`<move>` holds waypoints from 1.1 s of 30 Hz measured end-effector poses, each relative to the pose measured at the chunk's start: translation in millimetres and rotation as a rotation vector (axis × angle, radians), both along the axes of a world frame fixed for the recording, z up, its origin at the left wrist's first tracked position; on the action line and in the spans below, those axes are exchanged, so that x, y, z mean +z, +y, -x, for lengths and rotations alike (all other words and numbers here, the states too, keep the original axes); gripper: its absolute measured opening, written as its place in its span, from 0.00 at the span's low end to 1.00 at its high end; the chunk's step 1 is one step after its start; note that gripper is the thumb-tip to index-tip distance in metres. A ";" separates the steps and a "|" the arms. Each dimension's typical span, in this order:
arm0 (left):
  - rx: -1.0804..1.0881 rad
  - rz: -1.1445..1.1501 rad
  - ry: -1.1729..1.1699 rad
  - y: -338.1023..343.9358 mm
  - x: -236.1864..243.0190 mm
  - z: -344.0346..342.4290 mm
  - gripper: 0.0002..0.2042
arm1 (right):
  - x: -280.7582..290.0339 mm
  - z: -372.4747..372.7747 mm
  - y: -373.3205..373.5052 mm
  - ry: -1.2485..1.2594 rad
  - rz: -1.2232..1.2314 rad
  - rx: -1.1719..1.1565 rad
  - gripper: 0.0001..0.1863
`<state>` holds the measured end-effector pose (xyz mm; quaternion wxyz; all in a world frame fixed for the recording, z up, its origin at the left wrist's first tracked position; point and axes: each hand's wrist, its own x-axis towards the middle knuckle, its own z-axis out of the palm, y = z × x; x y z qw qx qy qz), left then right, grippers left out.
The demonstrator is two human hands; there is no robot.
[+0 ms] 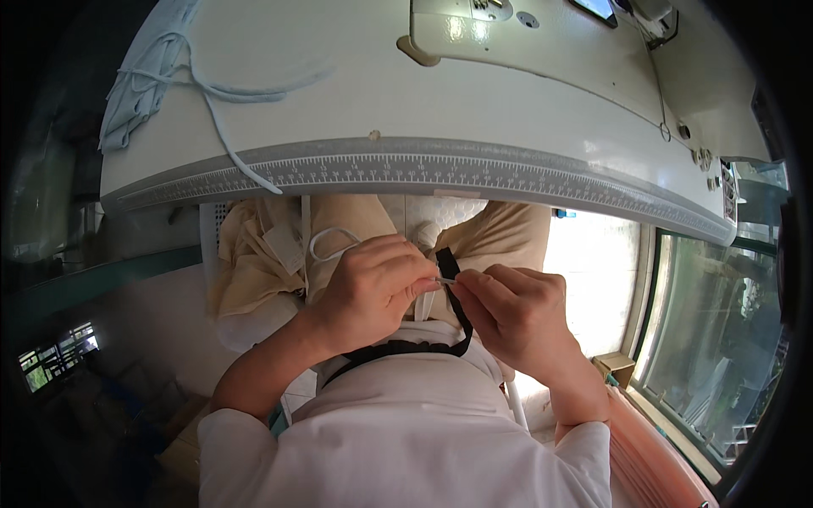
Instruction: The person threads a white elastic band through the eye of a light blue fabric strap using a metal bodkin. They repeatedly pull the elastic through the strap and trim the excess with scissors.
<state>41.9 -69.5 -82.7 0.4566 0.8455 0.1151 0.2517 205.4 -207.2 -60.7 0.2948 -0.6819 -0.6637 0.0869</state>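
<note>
My left hand and my right hand are closed in pinches close together over my lap, both on a short length of thin white cord between the fingertips. A loop of white cord shows beside my left hand, over my beige trousers. A black strap runs behind the pinched cord and down to my waist. Whether the loop joins the pinched piece is hidden by my left hand.
Above my lap is a white sewing table with a printed ruler along its edge. A pale blue fabric bundle with cords lies at its left, a machine bed at its back right. Pink fabric is at lower right.
</note>
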 end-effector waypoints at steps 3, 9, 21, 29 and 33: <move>0.004 -0.011 -0.013 -0.4 0.2 -0.8 0.07 | 9.1 -0.6 -0.3 -0.019 0.008 -0.017 0.07; -0.008 -0.090 -0.014 1.7 3.2 -1.4 0.07 | 15.3 -4.9 0.6 -0.040 0.057 0.023 0.05; 0.536 0.295 -0.012 92.6 91.4 117.7 0.05 | 55.3 -91.1 12.4 0.122 -0.184 -0.284 0.04; 0.919 -0.788 -0.110 242.4 261.6 78.2 0.11 | 44.7 -144.6 84.4 -0.115 -0.286 -0.421 0.05; 0.534 -0.808 -0.222 231.3 242.0 -45.4 0.01 | 39.1 -138.1 94.3 -0.265 -0.327 -0.403 0.05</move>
